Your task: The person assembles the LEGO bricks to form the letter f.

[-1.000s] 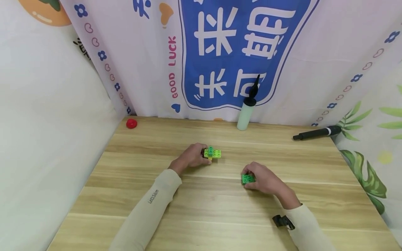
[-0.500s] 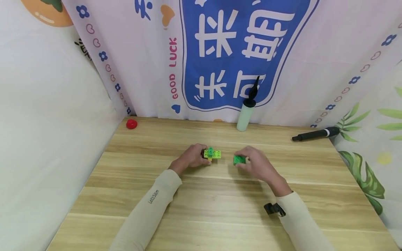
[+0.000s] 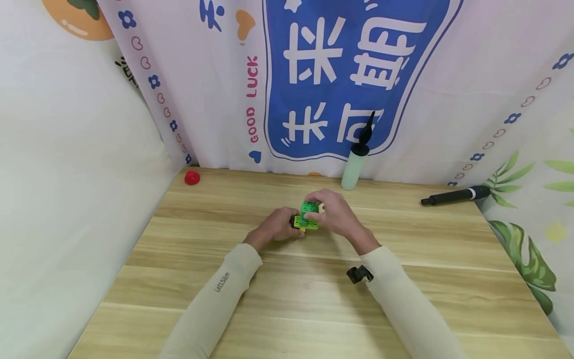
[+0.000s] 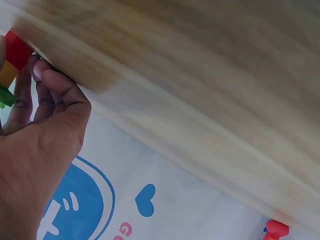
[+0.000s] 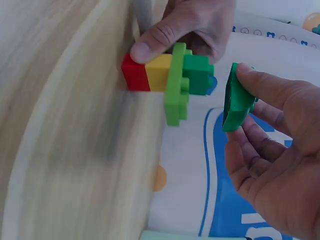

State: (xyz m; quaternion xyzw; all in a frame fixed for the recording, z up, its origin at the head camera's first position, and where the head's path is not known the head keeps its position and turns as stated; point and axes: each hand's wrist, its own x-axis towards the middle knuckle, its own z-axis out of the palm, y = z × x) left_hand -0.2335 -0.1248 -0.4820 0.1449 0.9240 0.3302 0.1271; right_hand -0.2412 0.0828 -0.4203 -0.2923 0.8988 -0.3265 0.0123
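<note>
My left hand point(image 3: 279, 224) grips the base of a small block stack standing on the table. In the right wrist view the stack runs from a red block point(image 5: 134, 74) through a yellow block point(image 5: 159, 72) and a light green plate point(image 5: 174, 95) to a dark green block point(image 5: 196, 75) on top. Between thumb and fingers, my right hand point(image 3: 336, 212) pinches a separate green block point(image 5: 238, 100) with slanted sides. It is held just above the stack's top, with a gap between them in the right wrist view. The left wrist view shows only part of the stack, at its left edge.
A red piece point(image 3: 192, 177) lies at the table's back left corner. By the back curtain stands a pale green pump point(image 3: 353, 169) with a black nozzle. A black stick-like object point(image 3: 455, 195) lies at the back right. Printed cloth walls enclose the wooden table point(image 3: 287, 309).
My right hand has carried the green block leftward and away from me, from the table on the right to above the stack. My left hand keeps its hold on the stack.
</note>
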